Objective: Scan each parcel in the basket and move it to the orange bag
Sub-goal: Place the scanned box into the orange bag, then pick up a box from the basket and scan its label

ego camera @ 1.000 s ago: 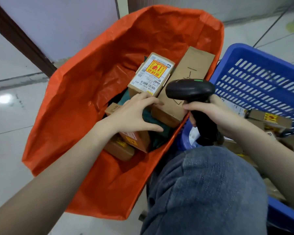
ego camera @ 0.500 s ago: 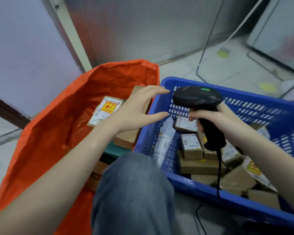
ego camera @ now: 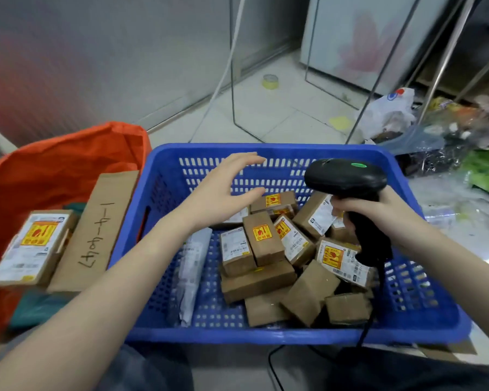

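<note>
Head view, looking down: my left hand (ego camera: 223, 193) hovers above the blue basket (ego camera: 266, 331), fingers (ego camera: 249, 160) spread and relaxed, thumb held apart, holding nothing and touching no parcel. My right hand (ego camera: 376, 213) grips the handle of the black scanner (ego camera: 346, 179), fingers curled round it; a green light shows on the scanner's head, and its cable runs down over the basket's near rim. Brown cardboard parcels (ego camera: 263, 244) lie heaped in the right and middle of the basket, several bearing yellow-and-red stickers and white labels (print too small to read). One pale plastic-wrapped parcel (ego camera: 192, 266) lies along the basket's left side. The orange bag (ego camera: 54, 167) stands just beside the basket on the left, open; inside it are a labelled box (ego camera: 31, 246) and a long flat carton (ego camera: 96, 230) with handwriting, lying side by side. Plastic bags and clutter (ego camera: 435, 131) lie on the floor beyond the basket at right.
</note>
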Demonstrator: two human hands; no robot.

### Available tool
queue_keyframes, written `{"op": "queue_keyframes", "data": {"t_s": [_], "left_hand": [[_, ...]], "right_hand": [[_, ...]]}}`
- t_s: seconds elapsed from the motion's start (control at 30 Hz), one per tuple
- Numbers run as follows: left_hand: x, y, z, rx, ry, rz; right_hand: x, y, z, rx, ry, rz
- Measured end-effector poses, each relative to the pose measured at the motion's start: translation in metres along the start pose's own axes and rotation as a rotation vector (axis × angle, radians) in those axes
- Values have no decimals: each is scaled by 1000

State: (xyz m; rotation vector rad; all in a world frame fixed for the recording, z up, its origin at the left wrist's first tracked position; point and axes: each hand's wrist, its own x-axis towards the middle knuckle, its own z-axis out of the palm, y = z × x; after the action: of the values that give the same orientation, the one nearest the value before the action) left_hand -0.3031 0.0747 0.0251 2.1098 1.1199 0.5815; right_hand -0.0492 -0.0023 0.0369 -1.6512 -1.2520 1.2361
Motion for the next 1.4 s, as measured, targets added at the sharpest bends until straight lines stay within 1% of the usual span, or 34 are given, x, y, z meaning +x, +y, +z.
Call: {"op": "queue_keyframes", "data": {"t_s": [0.1,0.2,0.37,0.47,0.63,0.83,0.93,1.07,1.17,1.33,1.4], "left_hand": [[25,-3,29,8,-39,1],[46,-10,60,-9,-61,-34],[79,-30,123,-53,-71,-128],[97,-47,158,-76,-118,-180],[120,-80,203,-50,-189,-275],[142,-115,252,-48,-327,-420],[147,-122,270,-63,-324,-488],[148,-114,268,-48,-229,-486],[147,-100,245,-40,-191,-450],[136,-65,183,-156,-141,-419],[127,-50,157,-248,-103,-412]], "right_hand": [[7,23,-25,-31,44,54],[19,48,-40,-55,93,93],[45,97,-52,33,219,189],[62,128,-55,88,277,235],[86,169,-57,92,355,280],[112,204,-48,160,369,347],[113,211,-45,178,354,381],[109,202,-44,174,321,355],[104,181,-50,188,325,317],[93,125,-57,218,334,248],[86,97,-56,233,340,194]]}}
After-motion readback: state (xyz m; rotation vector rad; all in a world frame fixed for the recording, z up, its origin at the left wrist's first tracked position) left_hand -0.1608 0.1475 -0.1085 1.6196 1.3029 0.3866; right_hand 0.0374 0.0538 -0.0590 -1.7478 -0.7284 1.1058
